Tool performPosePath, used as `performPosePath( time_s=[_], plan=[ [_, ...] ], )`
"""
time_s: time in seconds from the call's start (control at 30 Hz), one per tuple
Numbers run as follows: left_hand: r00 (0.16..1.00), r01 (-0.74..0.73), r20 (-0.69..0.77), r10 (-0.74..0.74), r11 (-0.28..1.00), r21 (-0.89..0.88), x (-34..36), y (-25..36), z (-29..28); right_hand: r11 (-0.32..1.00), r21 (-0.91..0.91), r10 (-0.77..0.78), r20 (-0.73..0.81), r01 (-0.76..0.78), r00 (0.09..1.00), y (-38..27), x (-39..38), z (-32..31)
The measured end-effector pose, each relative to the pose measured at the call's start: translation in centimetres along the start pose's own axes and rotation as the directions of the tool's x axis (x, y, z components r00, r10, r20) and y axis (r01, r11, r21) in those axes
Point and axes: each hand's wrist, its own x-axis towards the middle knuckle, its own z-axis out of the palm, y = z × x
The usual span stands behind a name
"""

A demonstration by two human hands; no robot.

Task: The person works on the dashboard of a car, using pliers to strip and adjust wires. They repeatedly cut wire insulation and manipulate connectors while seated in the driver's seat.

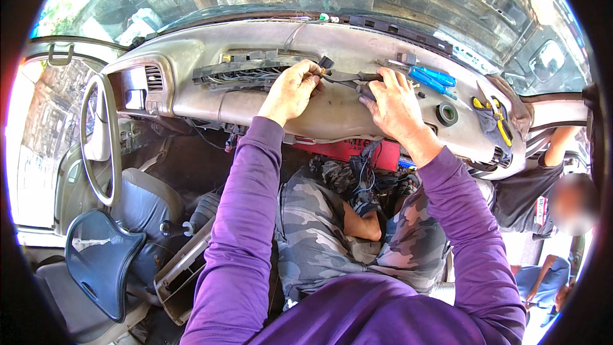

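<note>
Over the dashboard (236, 105), my left hand (295, 91) pinches a short wire with a small black connector (326, 62) at its end. My right hand (391, 99) is closed around the dark handles of what looks like pliers (365, 78). The tool's narrow end points left and reaches close to the wire at my left fingertips; whether it grips the wire is too small to tell. Left of my hands, a long black connector strip full of wires (246, 73) lies on the dashboard. Blue-handled screwdrivers (434, 79) rest just beyond my right hand.
A roll of black tape (447, 114) and yellow-and-black handled pliers (501, 124) lie on the dashboard's right. The steering wheel (116, 140) stands at left. Loose wiring (364, 172) hangs above my lap beside a red box (345, 148). Another person (527, 198) is outside at right.
</note>
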Motion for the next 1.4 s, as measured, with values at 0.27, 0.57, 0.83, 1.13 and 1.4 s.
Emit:
performPosePath(
  time_s=[0.27,0.57,0.83,1.13,1.4],
  plan=[
    [1.000,0.004,0.017,-0.003,0.998,-0.055,0.0,0.0,0.0,0.997,0.033,-0.070,-0.001,0.070,0.998,0.6,0.4,0.0],
    [0.999,0.016,0.037,-0.013,0.997,-0.078,-0.2,0.3,-0.1,0.968,-0.055,-0.245,-0.010,0.244,0.970,2.2,1.7,-0.4],
    [1.000,0.000,0.027,0.002,0.997,-0.073,0.0,0.1,-0.1,0.976,-0.039,-0.208,0.114,0.213,0.971,1.7,2.0,-1.1],
    [0.999,0.016,-0.029,-0.015,1.000,0.013,-0.2,0.4,0.1,0.996,-0.019,-0.079,0.170,0.084,0.982,0.5,1.0,-1.1],
    [0.999,0.006,-0.033,-0.006,1.000,-0.007,-0.2,0.4,0.2,0.996,0.011,-0.093,0.052,0.092,0.994,0.8,-0.1,-0.7]
  ],
)
